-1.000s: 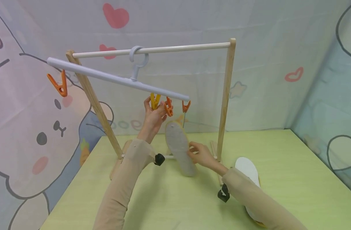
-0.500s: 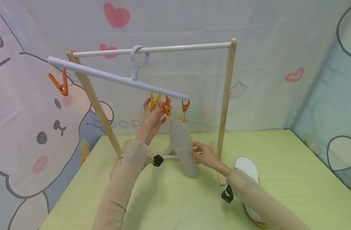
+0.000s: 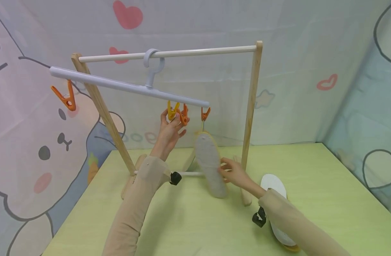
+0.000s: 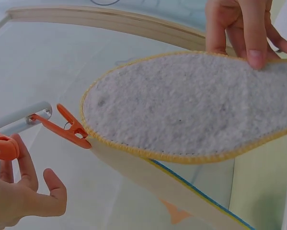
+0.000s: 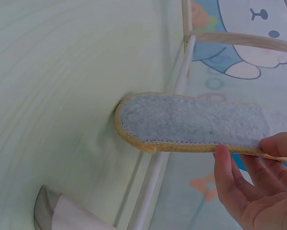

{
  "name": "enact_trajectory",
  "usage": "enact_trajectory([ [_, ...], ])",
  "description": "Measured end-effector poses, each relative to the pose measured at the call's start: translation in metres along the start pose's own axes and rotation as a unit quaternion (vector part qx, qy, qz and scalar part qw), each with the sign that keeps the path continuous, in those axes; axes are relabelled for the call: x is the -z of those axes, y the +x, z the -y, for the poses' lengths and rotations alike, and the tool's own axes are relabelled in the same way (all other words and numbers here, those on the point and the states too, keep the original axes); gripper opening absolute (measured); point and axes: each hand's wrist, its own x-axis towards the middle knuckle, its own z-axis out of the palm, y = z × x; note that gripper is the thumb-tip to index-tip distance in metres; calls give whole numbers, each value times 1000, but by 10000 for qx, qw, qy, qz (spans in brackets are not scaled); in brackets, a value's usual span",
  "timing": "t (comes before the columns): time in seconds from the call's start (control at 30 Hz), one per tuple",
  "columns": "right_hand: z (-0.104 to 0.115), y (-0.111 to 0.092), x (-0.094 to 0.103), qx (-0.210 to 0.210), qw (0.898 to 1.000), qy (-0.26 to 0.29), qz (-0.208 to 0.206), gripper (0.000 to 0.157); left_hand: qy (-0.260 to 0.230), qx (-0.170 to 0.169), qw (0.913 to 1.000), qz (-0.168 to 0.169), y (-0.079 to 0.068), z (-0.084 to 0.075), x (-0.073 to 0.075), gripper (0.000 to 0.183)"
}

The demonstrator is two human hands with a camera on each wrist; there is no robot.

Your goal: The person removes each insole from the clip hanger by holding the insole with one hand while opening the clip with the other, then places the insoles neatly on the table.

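Note:
My right hand pinches the long edge of a grey felt insole with yellow edging; thumb and fingers on it show in the right wrist view. The insole's upper end is right by an orange clothespin at the hanger's low right end. Behind it, in the left wrist view, a pale insole with a blue-and-yellow edge slants down from that clothespin. My left hand is raised under the hanger, its fingers around a second orange clothespin beside a yellow clothespin.
The hanger tilts on the white rod of a wooden-sided rack. Another orange clothespin hangs at its left end. A white insole lies on the table, partly under my right forearm.
My right hand has moved the grey insole slightly rightward, bringing its top under the end clothespin. The hanger's right end has risen a little, and my left hand stays at the clothespins.

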Motion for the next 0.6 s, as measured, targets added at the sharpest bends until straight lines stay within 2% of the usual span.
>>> enact_trajectory([
  [0.23, 0, -7, 7, 77, 10000, 12, 61, 19, 104, -79, 9999, 105, 0, 1, 0, 14],
  [0.6, 4, -20, 20, 113, 9999, -19, -26, 24, 53, -42, 9999, 81, 1, 1, 0, 18],
])
